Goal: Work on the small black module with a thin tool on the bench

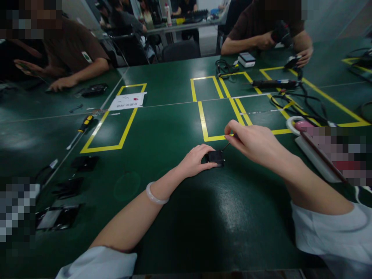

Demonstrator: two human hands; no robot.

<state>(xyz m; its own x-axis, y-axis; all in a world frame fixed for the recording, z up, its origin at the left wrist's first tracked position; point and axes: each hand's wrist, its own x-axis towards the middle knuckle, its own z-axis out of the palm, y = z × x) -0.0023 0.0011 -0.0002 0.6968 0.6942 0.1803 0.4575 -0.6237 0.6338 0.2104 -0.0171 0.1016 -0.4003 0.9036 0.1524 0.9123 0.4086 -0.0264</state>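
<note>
Block (215, 158) sits on the table (162, 131), btwn thumb & fingers of L hand (198, 159); those are clamped on its near & far sides. R hand (251, 144) is up & to the right of the L fingertips, its own tips pinched together on a thin dark rod (226, 146) that slants down to the block's far R corner; can't tell if rod tip is in it or just touching. Small bright spots, poss. metal, show on block's edge facing away from L palm. Handling, my guess: block light, stiff, prob. hard plastic, so a firm squeeze shouldn't dent it; smooth faces may be a bit slippery & it could twist under the rod. Best hold = approx. where L fingers are, on the two opp. sides, pads flat, clear of the bright edge, which may be the fragile bit. Rod prob. stiff but v. thin, easy to roll, so pinch near its upper end w/ thumb & index. Well left of L fingers: screwdriver (86, 123) & some dark parts (85, 163). Beyond R fingers, across the table, a co-worker holds a drill (281, 33).
</note>
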